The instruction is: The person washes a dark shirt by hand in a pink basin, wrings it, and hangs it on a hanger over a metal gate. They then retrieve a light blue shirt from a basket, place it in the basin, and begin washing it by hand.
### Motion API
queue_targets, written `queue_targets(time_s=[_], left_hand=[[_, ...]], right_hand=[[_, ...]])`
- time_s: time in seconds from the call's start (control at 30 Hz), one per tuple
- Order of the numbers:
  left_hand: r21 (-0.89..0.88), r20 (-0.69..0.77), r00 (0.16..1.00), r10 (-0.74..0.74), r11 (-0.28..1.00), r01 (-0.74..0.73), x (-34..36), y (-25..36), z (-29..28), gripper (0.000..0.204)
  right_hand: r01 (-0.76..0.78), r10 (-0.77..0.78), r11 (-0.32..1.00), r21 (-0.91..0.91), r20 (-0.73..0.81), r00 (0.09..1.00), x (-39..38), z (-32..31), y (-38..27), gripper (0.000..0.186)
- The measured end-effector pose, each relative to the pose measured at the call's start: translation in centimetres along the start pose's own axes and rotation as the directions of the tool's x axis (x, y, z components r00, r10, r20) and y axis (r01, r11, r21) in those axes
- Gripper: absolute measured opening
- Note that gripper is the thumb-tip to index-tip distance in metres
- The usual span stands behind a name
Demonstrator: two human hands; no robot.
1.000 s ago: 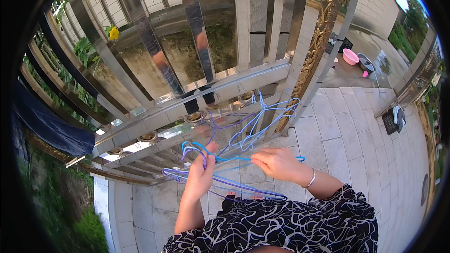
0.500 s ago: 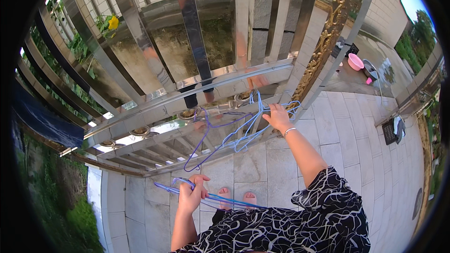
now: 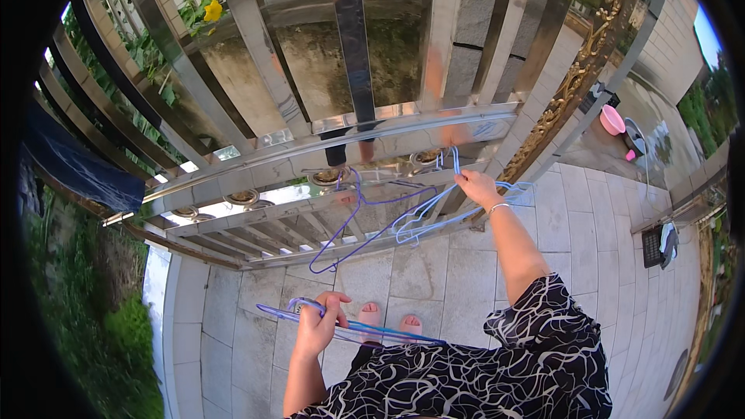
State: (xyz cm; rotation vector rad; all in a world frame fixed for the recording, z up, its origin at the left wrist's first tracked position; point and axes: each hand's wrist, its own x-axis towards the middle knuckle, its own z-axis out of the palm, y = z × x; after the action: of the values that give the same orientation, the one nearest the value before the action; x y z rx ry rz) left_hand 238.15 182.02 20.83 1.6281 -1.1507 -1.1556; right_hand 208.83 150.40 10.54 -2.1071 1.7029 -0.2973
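Note:
My left hand (image 3: 317,324) is closed round several purple and blue hangers (image 3: 392,331), held low in front of my body with their long sides pointing right. My right hand (image 3: 476,188) reaches out to the gate, fingers pinched on the necks of some light blue hangers (image 3: 423,221) just below their hooks. Those hooks are up at the gate's lower rail; whether they still rest on it I cannot make out. To their left a purple hanger (image 3: 359,200) hangs tilted from the same rail.
The shiny metal gate (image 3: 353,39) with gold trim (image 3: 597,54) stands before me. Dark blue cloth (image 3: 81,159) hangs at left. My pink slippers (image 3: 410,326) are on pale tiles. Farther right are a pink basin (image 3: 611,119) and a black crate (image 3: 653,247).
My right hand has moved in to the hooks of the light blue hangers and closed on their necks. My left hand keeps its hangers. The whole view has shifted slightly.

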Motion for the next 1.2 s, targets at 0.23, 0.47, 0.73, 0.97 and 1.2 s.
queue_targets(time_s=[0.23, 0.47, 0.73, 0.97, 1.2], left_hand=[[0.005, 0.044, 0.999, -0.003, 1.0, 0.003, 1.1, 1.6, 1.0, 0.03], [-0.112, 0.037, 0.999, 0.038, 0.993, -0.034, 1.1, 1.1, 1.3, 0.021], [0.007, 0.079, 0.975, 0.209, 0.978, -0.21, 3.3, -0.9, 4.3, 0.026], [0.118, -0.088, 0.972, 0.219, 0.971, -0.208, 2.1, -2.0, 4.8, 0.027], [-0.04, -0.197, 0.976, 0.088, 0.994, -0.098, 1.3, -4.9, 1.3, 0.016]], right_hand=[[-0.192, 0.234, 0.95, 0.247, -0.153, 0.96, 3.1, -5.6, 0.8, 0.044], [-0.024, 0.057, 0.992, -0.124, 0.265, 0.963, -7.1, -6.6, -1.4, 0.033], [0.236, -0.303, 0.945, 0.227, 0.335, 0.892, -15.2, -0.6, -12.4, 0.028], [0.351, -0.562, 0.791, 0.5, 0.371, 0.739, -18.8, 5.6, -18.0, 0.025], [0.35, -0.781, 0.624, 0.699, 0.537, 0.32, -16.5, 7.6, -20.2, 0.021]])
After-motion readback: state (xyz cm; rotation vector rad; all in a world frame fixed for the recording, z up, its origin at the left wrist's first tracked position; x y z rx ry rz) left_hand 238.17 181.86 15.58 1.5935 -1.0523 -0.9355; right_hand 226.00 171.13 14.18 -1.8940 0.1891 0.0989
